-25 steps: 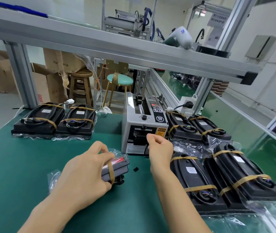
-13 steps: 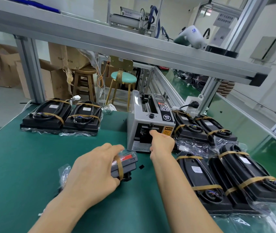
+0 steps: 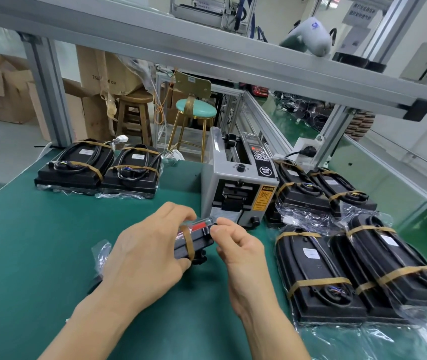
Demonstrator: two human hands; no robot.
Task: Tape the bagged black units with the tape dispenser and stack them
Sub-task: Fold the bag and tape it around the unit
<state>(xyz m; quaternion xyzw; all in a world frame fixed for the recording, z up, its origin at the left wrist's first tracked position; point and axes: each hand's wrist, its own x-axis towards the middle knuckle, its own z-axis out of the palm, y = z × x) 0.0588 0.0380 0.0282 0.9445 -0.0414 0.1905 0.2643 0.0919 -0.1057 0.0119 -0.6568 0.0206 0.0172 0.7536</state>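
While the green mat (image 3: 38,250) fills the lower left of the frame, I see two taped black units (image 3: 98,167) lying side by side in their clear bags at the upper left of the mat, each crossed by brown tape bands. Behind them, past the aluminium post (image 3: 48,94), stand cardboard boxes (image 3: 1,89), a wooden stool (image 3: 134,113) and a teal-seated stool (image 3: 195,110).

Toward the middle of the frame my left hand (image 3: 150,253) lies over a bagged black unit (image 3: 194,242), fingers curled round its far edge and gripping it against the mat; one brown tape band already wraps its right end, and crinkled bag plastic sticks out at the hand's left. Just right of it my right hand (image 3: 235,245) has thumb and forefinger pinched together at the unit's upper right corner, touching the bag; I cannot tell whether a strip of tape sits between them.

Directly behind both hands stands the grey tape dispenser (image 3: 238,183), its outlet facing me, a yellow caution label on its front.

At the right of the frame more taped units lie: two (image 3: 319,190) beside the dispenser and three larger-looking ones (image 3: 358,268) nearer me, all in bags with brown bands, packed close together along the mat's right edge.
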